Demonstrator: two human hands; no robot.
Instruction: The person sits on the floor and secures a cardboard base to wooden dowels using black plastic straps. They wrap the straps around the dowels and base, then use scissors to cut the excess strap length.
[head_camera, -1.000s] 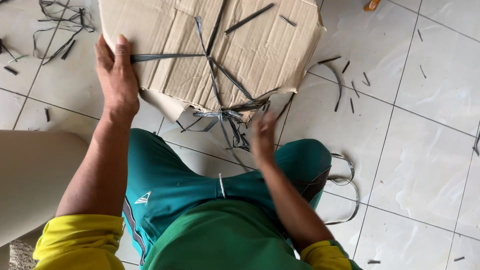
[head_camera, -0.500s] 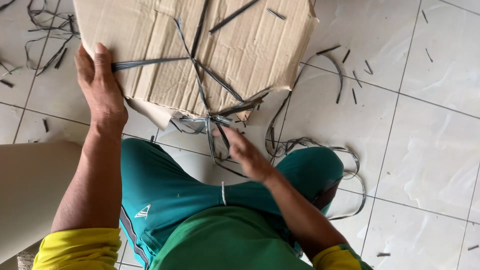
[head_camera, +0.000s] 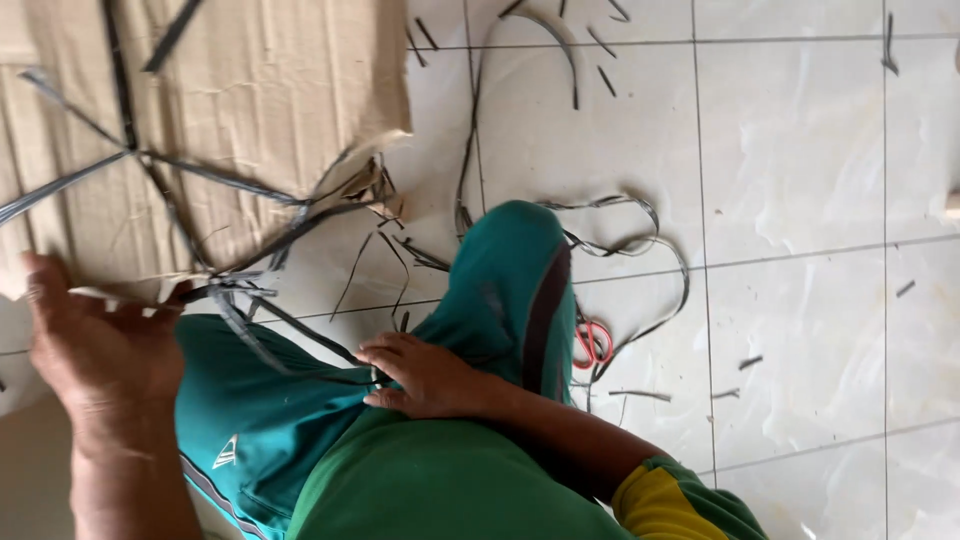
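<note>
A flattened brown cardboard sheet (head_camera: 230, 120) lies on the tiled floor at the upper left, with dark thin strips (head_camera: 215, 180) crossing on it like spokes. My left hand (head_camera: 95, 345) holds the cardboard's near edge, fingers curled around it. My right hand (head_camera: 425, 375) rests on my thigh in teal trousers, fingers pinching the end of a dark strip (head_camera: 300, 335) that runs up toward the cardboard. My knee (head_camera: 510, 260) is raised between the hands and the floor beyond.
Red-handled scissors (head_camera: 593, 343) lie on the floor just right of my knee. Long curled dark strips (head_camera: 640, 230) and short offcuts (head_camera: 610, 45) are scattered over the white tiles.
The view shifted right. My right hand came down from the strip bundle at the cardboard edge to my thigh. My left hand slid down to the cardboard's near edge.
</note>
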